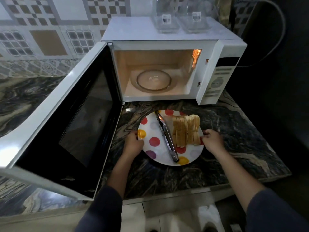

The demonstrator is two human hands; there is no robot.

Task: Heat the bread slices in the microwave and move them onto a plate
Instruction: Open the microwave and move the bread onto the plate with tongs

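Nearest me, two dark sleeves reach in over the worktop's (pixel 234 131) front edge. Left grip (pixel 133 143) has fingers curled on the plate's (pixel 151 129) left rim. Right grip (pixel 211 141) pinches the right rim, just beside the bread. Both have hold of the plate & nothing else. I can't tell if it's lifted or still resting.

The spotted plate sits mid-worktop, btwn the front edge and the microwave (pixel 150 30). Metal tongs (pixel 166 136) lie on it, running front to back, touching the left side of the bread slices (pixel 186 129). The slices stand on edge, packed together on the plate's right half, pale w/ no browning I can make out.

To the left, the microwave door (pixel 66 123) is swung wide open toward the worktop's front-left. The oven stands at the back of the worktop. Its cavity is lit and its glass turntable (pixel 153 80) is bare. Two clear glass containers (pixel 167 19) sit on its roof, w/ tiled wall behind.

Progress, as I read it: door's open and all the bread is outside the oven, on the plate. Whether it's been heated yet, can't say from looks. If not, everything's still to do, and the tongs prob. need to come off before the plate goes in. If heated, the job's about done bar shutting the door.
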